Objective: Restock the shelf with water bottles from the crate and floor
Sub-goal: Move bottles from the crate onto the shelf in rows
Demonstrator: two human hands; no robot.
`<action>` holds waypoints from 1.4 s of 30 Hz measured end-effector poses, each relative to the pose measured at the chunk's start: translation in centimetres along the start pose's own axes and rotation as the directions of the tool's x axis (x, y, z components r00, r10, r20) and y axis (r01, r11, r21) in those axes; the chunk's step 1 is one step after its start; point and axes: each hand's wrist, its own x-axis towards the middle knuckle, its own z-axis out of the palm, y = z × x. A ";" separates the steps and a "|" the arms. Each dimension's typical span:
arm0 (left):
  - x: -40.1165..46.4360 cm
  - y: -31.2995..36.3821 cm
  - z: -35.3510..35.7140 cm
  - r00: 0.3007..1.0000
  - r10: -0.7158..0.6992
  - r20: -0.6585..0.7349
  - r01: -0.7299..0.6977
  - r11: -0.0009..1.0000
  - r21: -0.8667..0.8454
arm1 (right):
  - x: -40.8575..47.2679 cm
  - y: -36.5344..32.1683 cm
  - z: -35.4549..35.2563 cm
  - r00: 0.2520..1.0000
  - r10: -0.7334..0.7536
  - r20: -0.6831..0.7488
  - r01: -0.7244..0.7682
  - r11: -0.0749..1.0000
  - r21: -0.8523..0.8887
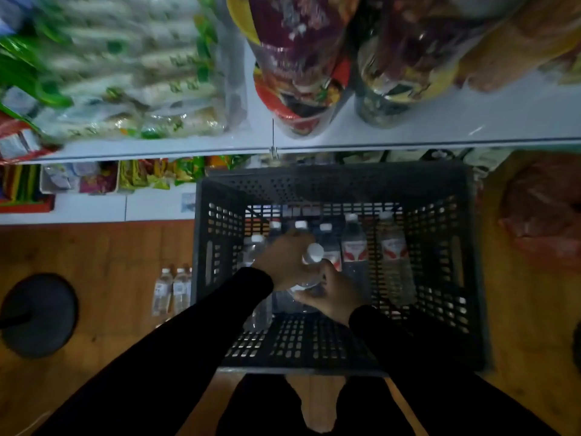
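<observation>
This is a small grocery shop, seen from right beside its white metal shelving, which runs in tiers packed with sealed goods. Green-and-white noodle packets and big clear snack bags crowd the upper tier, and bright small packets line the lower one. A black plastic stock crate of water bottles stands on the wooden floor against the shelves.

Dim wooden floor, round black stand base
</observation>
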 end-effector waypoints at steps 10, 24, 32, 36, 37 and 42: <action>-9.2 13.3 -13.8 0.858 0.413 -0.306 -0.365 0.909 0.203 | -10.0 -12.2 -9.9 0.854 -0.337 -0.397 0.339 0.938 -0.066; -20.4 25.7 -36.4 0.322 0.577 -0.750 -0.239 0.816 0.526 | -27.9 -31.8 -22.1 0.277 -0.653 -0.705 0.654 0.665 -0.360; -16.3 21.6 -39.4 0.667 0.196 -0.719 0.112 0.927 0.357 | -32.4 -40.0 -27.1 0.057 -0.672 -0.738 0.628 0.599 -0.497; -15.7 21.2 -39.1 0.641 0.227 -0.733 0.116 0.916 0.385 | -31.4 -42.8 -29.6 0.048 -0.644 -0.763 0.642 0.605 -0.470; -15.7 21.2 -39.2 0.642 0.227 -0.732 0.117 0.915 0.387 | -30.9 -43.4 -30.0 0.058 -0.638 -0.768 0.635 0.617 -0.465; -15.5 21.1 -39.3 0.649 0.229 -0.725 0.125 0.908 0.399 | -27.5 -45.7 -32.0 0.075 -0.616 -0.784 0.596 0.658 -0.460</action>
